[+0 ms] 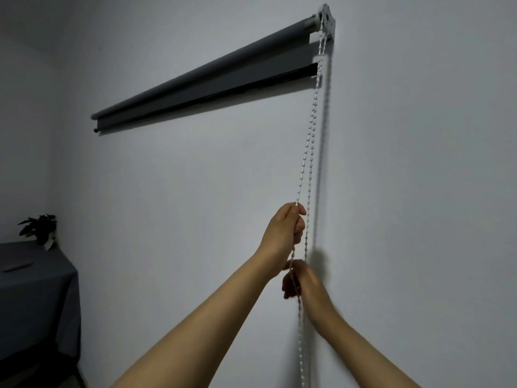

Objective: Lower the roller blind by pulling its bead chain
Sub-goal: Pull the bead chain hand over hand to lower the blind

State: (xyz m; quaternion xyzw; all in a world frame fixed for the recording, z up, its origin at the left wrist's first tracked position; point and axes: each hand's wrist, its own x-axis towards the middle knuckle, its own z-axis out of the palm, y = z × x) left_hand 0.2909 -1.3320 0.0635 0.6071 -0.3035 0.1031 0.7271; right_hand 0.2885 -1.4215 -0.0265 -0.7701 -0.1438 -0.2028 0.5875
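A dark grey roller blind [207, 77] is mounted high on the pale wall, with only a short strip of fabric unrolled below its tube. From the white bracket [326, 18] at its right end a white bead chain [309, 141] hangs down in two strands. My left hand [285, 231] is closed around the nearer strand at about mid-height. Just beneath it my right hand [300, 280], blurred, wraps the same strand. The other strand runs free past both hands, and the chain goes on down out of view.
At the left stands a table under a dark grey cloth [36, 298], with a small potted plant [39, 228] at its back and a pinkish flat object [16, 266] on top. Bare pale wall fills the rest.
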